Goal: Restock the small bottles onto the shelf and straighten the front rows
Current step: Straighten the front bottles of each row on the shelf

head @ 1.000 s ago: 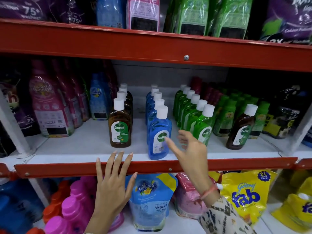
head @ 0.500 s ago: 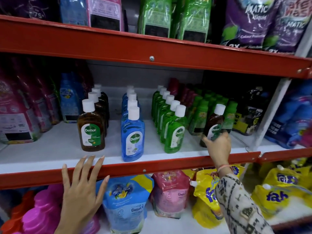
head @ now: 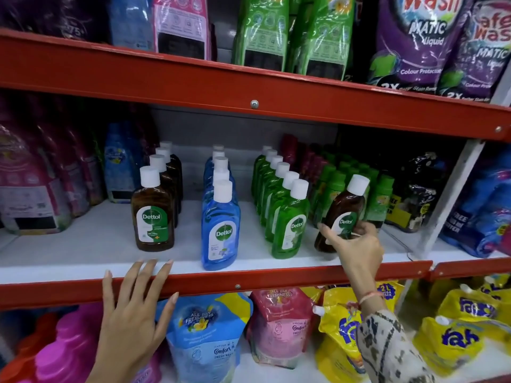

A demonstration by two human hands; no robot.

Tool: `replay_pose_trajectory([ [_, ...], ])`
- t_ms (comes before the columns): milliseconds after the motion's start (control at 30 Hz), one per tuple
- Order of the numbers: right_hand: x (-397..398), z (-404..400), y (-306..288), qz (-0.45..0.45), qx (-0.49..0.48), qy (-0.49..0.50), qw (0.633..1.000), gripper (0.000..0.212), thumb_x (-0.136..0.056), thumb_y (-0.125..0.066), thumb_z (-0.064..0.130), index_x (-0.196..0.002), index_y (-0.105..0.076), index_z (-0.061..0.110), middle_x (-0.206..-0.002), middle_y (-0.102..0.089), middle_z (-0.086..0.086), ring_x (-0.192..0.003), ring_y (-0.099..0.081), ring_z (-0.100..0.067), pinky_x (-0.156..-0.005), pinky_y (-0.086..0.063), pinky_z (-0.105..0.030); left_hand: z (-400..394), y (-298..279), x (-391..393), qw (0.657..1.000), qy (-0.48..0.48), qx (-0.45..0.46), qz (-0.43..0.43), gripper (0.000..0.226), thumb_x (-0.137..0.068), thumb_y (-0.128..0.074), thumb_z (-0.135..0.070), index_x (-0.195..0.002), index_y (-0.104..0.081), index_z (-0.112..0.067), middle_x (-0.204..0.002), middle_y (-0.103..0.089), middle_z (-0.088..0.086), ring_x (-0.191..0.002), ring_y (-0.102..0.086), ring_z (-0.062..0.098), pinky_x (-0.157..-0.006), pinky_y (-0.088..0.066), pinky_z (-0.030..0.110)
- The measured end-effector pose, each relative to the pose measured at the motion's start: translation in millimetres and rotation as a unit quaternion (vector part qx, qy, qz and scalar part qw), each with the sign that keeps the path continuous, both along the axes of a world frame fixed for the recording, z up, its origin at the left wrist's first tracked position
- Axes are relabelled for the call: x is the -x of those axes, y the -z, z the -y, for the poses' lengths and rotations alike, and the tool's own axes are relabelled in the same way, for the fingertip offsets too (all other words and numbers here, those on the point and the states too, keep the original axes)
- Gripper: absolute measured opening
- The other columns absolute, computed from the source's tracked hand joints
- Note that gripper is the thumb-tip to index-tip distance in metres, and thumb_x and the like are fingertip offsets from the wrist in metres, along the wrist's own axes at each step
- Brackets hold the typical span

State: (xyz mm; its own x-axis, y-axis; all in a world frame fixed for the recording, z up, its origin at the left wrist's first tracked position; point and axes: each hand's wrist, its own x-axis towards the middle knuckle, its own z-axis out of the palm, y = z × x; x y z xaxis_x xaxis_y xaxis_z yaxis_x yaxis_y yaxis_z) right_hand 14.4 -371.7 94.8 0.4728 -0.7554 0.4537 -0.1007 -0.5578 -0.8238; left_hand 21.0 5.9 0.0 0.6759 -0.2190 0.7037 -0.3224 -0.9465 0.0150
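Note:
On the white middle shelf (head: pixel 83 244) stand three front-to-back rows of white-capped Dettol bottles: a brown row (head: pixel 153 214), a blue row (head: pixel 220 228) and a green row (head: pixel 289 225). To the right of the green row a lone brown Dettol bottle (head: pixel 345 208) leans tilted to the right, with my right hand (head: pixel 355 246) closed around its lower half. My left hand (head: pixel 132 313) lies flat with fingers spread on the red front rail (head: pixel 249 280), below the brown row, holding nothing.
Small green-capped bottles (head: pixel 337 183) and dark red ones (head: pixel 290 150) fill the shelf behind the lone bottle. Pink and blue pouches (head: pixel 33 189) crowd the left. Refill pouches (head: pixel 204 335) and yellow packs (head: pixel 456 335) sit below; a white upright (head: pixel 453 194) stands at the right.
My right hand went from the blue row's front bottle across to the lone brown bottle and gripped it, tilting it. The view shifted right. My left hand stayed on the rail.

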Motion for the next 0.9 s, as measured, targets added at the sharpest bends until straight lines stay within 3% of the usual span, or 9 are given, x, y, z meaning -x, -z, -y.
replay_pose_trajectory([
  [133,24.4,-49.4,-11.7,0.017,-0.005,-0.066,0.998,0.077,-0.047,-0.078,0.072,-0.102,-0.054,0.024,-0.093,-0.069,0.004,-0.084,-0.065,-0.015,-0.076,-0.051,-0.032,-15.8,1.6,1.9,1.0,0.001,0.005,-0.002,0.063,-0.099,-0.026,-0.049,-0.143,-0.049,-0.01,-0.146,-0.052,0.02,-0.139,-0.039,0.032,-0.119,-0.019,0.061],
  [233,37.3,-96.5,-22.0,0.035,-0.007,-0.142,0.989,0.082,-0.038,-0.07,0.081,-0.1,-0.052,0.031,-0.083,-0.064,0.02,-0.072,-0.06,0.011,-0.064,-0.044,-0.009,-32.4,0.1,4.2,1.0,-0.017,0.014,-0.005,0.061,-0.097,-0.031,-0.047,-0.144,-0.047,-0.011,-0.149,-0.048,0.018,-0.141,-0.037,0.031,-0.12,-0.017,0.059],
  [300,39.3,-129.0,-27.2,0.042,-0.009,-0.196,0.98,0.08,-0.037,-0.071,0.082,-0.098,-0.05,0.036,-0.082,-0.061,0.025,-0.072,-0.058,0.019,-0.057,-0.042,-0.002,-44.1,-3.5,2.5,1.0,-0.025,0.015,-0.006,0.06,-0.095,-0.035,-0.045,-0.142,-0.048,-0.009,-0.148,-0.049,0.017,-0.139,-0.04,0.032,-0.118,-0.023,0.059],
  [467,28.0,-207.3,-26.1,0.064,-0.024,-0.294,0.953,0.064,-0.041,-0.084,0.066,-0.09,-0.05,0.043,-0.082,-0.065,0.022,-0.078,-0.064,0.014,-0.063,-0.047,-0.002,-61.2,-6.1,-0.5,0.999,-0.031,0.024,-0.004,0.059,-0.097,-0.034,-0.044,-0.137,-0.054,-0.006,-0.14,-0.056,0.018,-0.133,-0.05,0.035,-0.118,-0.026,0.057],
  [600,11.8,-259.5,-14.7,0.04,-0.033,-0.317,0.947,0.074,-0.038,-0.083,0.067,-0.098,-0.051,0.036,-0.092,-0.069,0.015,-0.084,-0.067,0.0,-0.08,-0.058,-0.028,-60.2,-6.3,-0.1,0.999,-0.014,0.04,0.013,0.06,-0.1,-0.029,-0.046,-0.131,-0.06,-0.004,-0.13,-0.063,0.019,-0.124,-0.053,0.034,-0.116,-0.027,0.056],
  [667,1.6,-277.2,-10.1,0.032,-0.028,-0.309,0.95,0.074,-0.04,-0.082,0.067,-0.097,-0.048,0.036,-0.094,-0.068,0.013,-0.088,-0.068,-0.006,-0.082,-0.057,-0.033,-61.0,-5.9,-0.2,0.999,-0.008,0.038,0.016,0.058,-0.099,-0.033,-0.044,-0.13,-0.06,-0.004,-0.129,-0.063,0.018,-0.123,-0.054,0.034,-0.116,-0.025,0.054],
  [833,-23.6,-299.0,-1.7,-0.016,-0.002,-0.278,0.96,0.073,-0.046,-0.079,0.067,-0.1,-0.047,0.029,-0.098,-0.066,0.007,-0.095,-0.065,-0.013,-0.077,-0.045,-0.023,-63.9,-2.8,-1.6,0.999,0.003,0.038,0.012,0.056,-0.094,-0.041,-0.042,-0.133,-0.058,-0.006,-0.129,-0.064,0.015,-0.126,-0.049,0.029,-0.118,-0.022,0.053],
  [900,-31.5,-302.6,1.9,-0.037,0.012,-0.265,0.963,0.076,-0.048,-0.08,0.067,-0.102,-0.05,0.022,-0.102,-0.067,0.001,-0.099,-0.064,-0.02,-0.076,-0.043,-0.028,-62.7,-1.9,-2.8,0.999,0.009,0.043,0.014,0.055,-0.094,-0.042,-0.042,-0.133,-0.058,-0.006,-0.128,-0.064,0.014,-0.127,-0.047,0.027,-0.119,-0.02,0.051],
])
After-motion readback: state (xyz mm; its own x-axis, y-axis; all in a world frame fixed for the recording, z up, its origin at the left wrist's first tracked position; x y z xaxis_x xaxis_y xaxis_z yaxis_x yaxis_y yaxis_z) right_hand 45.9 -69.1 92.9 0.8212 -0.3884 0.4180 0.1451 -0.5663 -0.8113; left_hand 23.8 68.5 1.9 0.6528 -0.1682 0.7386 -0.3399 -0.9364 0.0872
